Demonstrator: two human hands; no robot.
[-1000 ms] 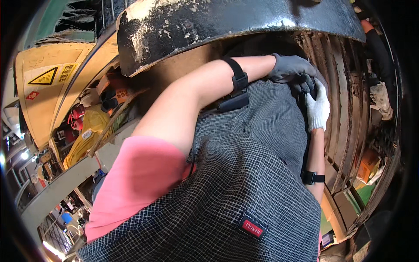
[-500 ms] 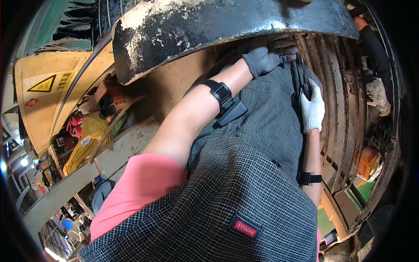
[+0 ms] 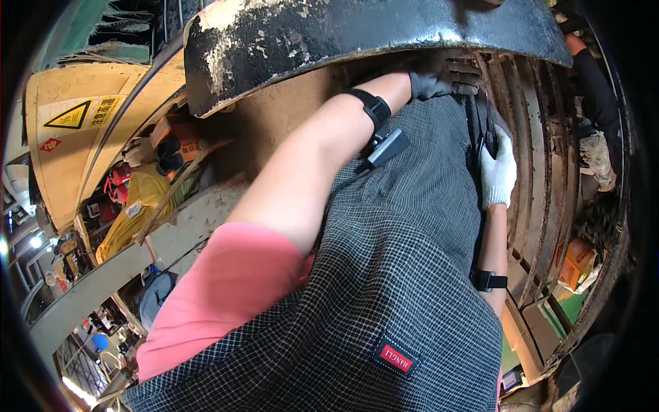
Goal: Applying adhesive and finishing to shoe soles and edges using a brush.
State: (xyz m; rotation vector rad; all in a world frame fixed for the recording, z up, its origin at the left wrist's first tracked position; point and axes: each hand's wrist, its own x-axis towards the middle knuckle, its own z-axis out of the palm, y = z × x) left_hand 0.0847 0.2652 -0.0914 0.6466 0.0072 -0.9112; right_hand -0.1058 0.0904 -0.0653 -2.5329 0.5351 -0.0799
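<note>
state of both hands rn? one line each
Left hand: grey-gloved, fingers in shadow; can't tell if open, closed or holding anything.
Right hand: closed, holding a dark tool.

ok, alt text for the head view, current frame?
A white-gloved right hand holds a slim dark tool beside the wearer's dark checked apron; the grey-gloved left hand is close by, partly shadowed near a scuffed, curved black panel. Weathered slats lie at right, a tan panel with a warning triangle at left.
</note>
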